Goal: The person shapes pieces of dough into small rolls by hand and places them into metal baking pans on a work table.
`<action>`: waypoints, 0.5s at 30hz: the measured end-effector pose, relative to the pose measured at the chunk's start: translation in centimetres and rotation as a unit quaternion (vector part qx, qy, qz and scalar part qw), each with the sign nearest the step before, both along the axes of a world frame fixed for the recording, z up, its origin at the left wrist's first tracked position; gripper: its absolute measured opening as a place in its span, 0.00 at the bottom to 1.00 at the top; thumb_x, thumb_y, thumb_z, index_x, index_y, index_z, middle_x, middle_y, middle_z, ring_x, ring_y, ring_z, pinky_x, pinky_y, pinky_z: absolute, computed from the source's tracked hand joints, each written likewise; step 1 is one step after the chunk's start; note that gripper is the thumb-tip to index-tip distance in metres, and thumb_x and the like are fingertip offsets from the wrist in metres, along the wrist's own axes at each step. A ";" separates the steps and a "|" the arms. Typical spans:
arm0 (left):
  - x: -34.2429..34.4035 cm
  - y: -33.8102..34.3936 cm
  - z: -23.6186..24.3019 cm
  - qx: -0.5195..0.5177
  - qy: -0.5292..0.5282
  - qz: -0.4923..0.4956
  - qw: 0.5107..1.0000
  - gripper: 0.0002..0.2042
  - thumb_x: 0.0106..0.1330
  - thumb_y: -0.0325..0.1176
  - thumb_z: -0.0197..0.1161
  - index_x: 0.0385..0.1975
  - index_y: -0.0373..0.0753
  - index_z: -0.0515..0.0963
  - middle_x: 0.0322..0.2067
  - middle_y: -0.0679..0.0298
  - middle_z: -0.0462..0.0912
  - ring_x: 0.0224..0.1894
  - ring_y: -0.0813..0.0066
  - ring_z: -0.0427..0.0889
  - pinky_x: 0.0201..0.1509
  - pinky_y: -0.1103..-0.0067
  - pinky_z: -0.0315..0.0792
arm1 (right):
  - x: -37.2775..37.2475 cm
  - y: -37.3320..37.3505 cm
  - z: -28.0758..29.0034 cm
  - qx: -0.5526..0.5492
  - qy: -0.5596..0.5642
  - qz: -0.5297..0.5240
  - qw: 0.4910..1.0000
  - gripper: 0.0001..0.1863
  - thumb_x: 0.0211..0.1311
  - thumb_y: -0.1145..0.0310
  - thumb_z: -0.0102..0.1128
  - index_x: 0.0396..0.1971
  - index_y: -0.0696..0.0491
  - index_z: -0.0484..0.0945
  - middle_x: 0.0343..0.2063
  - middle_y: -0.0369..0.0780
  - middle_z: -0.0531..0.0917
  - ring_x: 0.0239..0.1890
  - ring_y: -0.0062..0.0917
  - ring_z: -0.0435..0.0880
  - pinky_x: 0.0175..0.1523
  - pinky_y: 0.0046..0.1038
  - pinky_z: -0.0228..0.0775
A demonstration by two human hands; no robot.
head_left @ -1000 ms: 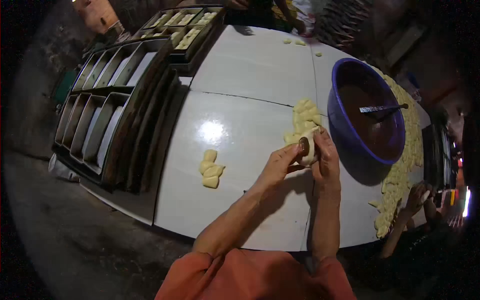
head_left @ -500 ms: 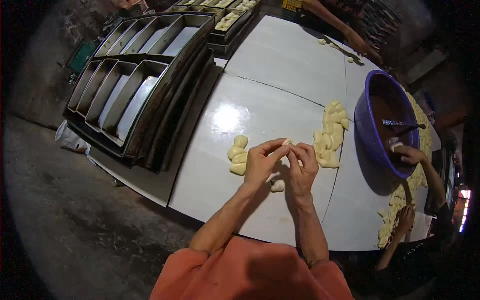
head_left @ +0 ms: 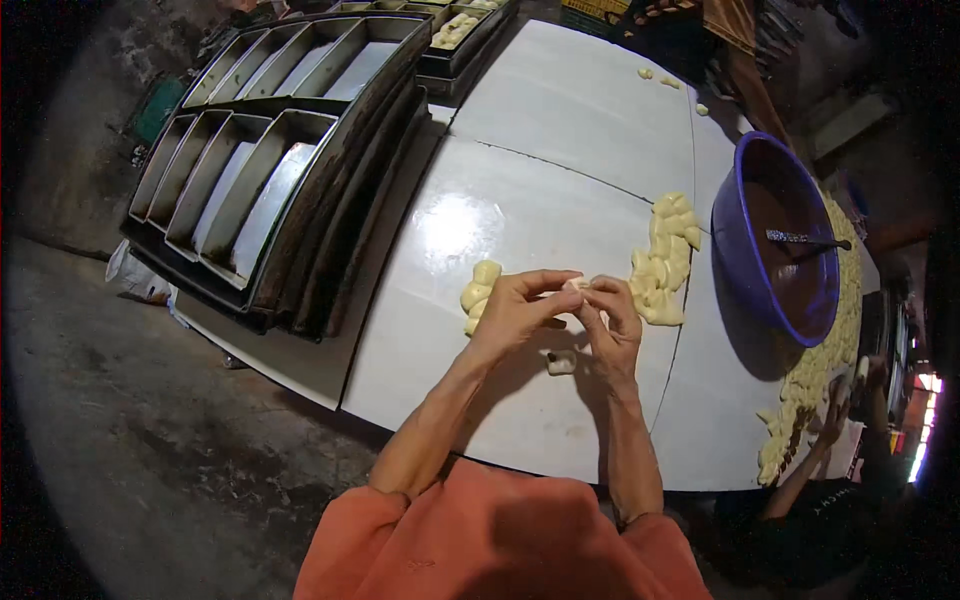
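Observation:
Above the white tabletop (head_left: 500,405), my left hand (head_left: 522,312) and my right hand (head_left: 612,325) meet, pinching the edges of a small pale dough piece (head_left: 575,286) between thumbs and fingertips. Just below them on the table lies a small pale dough piece with a dark spot (head_left: 561,362). Several smooth yellowish dough pieces (head_left: 484,278) rest beside my left hand, partly hidden by it. To the right of my right hand, a longer cluster of dough pieces (head_left: 662,262) lies on the table.
Stacked metal loaf pans (head_left: 270,200) stand at the left, and filled pans (head_left: 457,30) behind them. A purple basin (head_left: 745,240) of brown filling with a utensil (head_left: 808,240) is at the right, beside many dough pieces (head_left: 790,420). Co-workers are at the far and right edges.
My hands stay together on the dough piece, fingers shifted slightly. A co-worker's hand has left the purple basin, and another co-worker's hand at the far edge has drawn back from the small dough pieces.

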State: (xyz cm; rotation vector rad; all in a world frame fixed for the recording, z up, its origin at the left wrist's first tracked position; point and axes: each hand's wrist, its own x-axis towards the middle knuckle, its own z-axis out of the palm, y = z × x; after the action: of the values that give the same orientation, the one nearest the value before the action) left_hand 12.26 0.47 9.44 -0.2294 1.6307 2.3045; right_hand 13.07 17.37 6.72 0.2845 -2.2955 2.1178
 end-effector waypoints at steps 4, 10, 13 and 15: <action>0.0 -0.5 0.3 0.015 0.019 -0.024 0.999 0.14 0.69 0.30 0.62 0.51 0.32 0.81 0.43 0.58 0.85 0.43 0.74 0.85 0.44 0.80 0.81 | -0.1 -2.2 0.4 -0.049 0.103 -0.084 0.990 0.09 0.66 0.73 0.64 0.44 0.54 0.78 0.43 0.40 0.79 0.45 0.22 0.76 0.52 0.28 0.70; 1.4 0.9 -1.6 0.099 -0.033 -0.047 0.993 0.14 0.70 0.28 0.59 0.54 0.32 0.78 0.42 0.62 0.83 0.38 0.75 0.83 0.39 0.78 0.80 | 0.1 -1.8 -1.6 0.028 0.120 -0.155 0.980 0.07 0.65 0.73 0.66 0.29 0.55 0.76 0.30 0.33 0.77 0.34 0.17 0.72 0.43 0.25 0.66; 2.0 0.9 -1.9 0.031 0.004 -0.084 0.996 0.13 0.70 0.33 0.63 0.51 0.34 0.82 0.33 0.68 0.84 0.32 0.88 0.79 0.31 0.87 0.74 | -0.2 -1.5 -0.5 0.043 0.038 -0.137 0.989 0.13 0.64 0.68 0.68 0.25 0.56 0.74 0.24 0.33 0.75 0.27 0.17 0.70 0.36 0.23 0.66; 1.8 1.1 -2.7 0.041 -0.002 -0.043 0.998 0.13 0.70 0.30 0.63 0.50 0.31 0.80 0.36 0.64 0.84 0.34 0.81 0.82 0.34 0.81 0.78 | -0.7 -1.1 -0.3 0.082 -0.039 -0.096 0.991 0.13 0.64 0.65 0.69 0.30 0.59 0.78 0.28 0.36 0.80 0.28 0.19 0.73 0.33 0.26 0.68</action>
State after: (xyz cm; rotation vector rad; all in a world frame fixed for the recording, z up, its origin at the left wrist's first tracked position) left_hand 14.10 1.54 6.71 -0.1422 1.5098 2.2986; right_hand 12.35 16.27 6.41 -0.0202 -2.4325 1.8878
